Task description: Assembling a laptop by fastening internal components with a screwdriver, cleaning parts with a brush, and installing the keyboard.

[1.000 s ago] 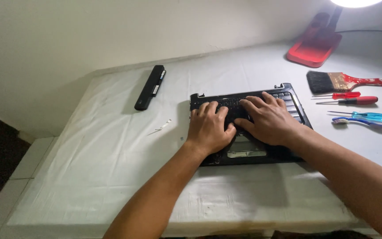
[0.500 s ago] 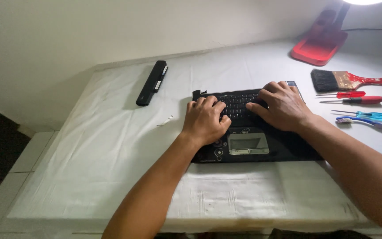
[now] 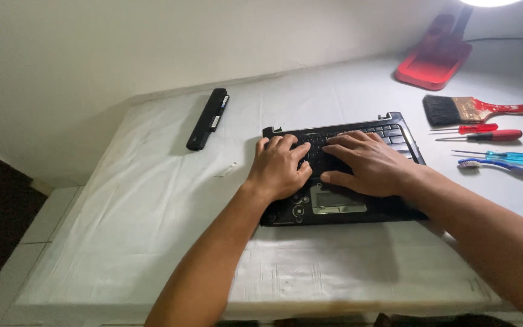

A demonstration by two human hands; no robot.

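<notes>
A black laptop base [image 3: 404, 140] with keyboard and touchpad lies flat on a white cloth-covered table [image 3: 152, 200]. My left hand [image 3: 279, 168] rests on the left part of the keyboard, fingers curled down onto the keys. My right hand [image 3: 367, 163] lies across the keyboard's middle, fingers spread and pointing left, thumb near the touchpad [image 3: 337, 200]. Neither hand holds anything. The hands hide most of the keys.
A black laptop battery [image 3: 207, 118] lies at the back left. To the right are a paintbrush with red handle [image 3: 470, 110], two red screwdrivers [image 3: 485, 133], a blue screwdriver [image 3: 503, 157], a blue toothbrush [image 3: 503, 166]. A red lamp base [image 3: 434, 57] stands at the back. A small white scrap [image 3: 226, 170] lies left of the laptop.
My right hand has slid left across the keyboard toward the middle. The left hand stays on the left keys. The view has shifted slightly.
</notes>
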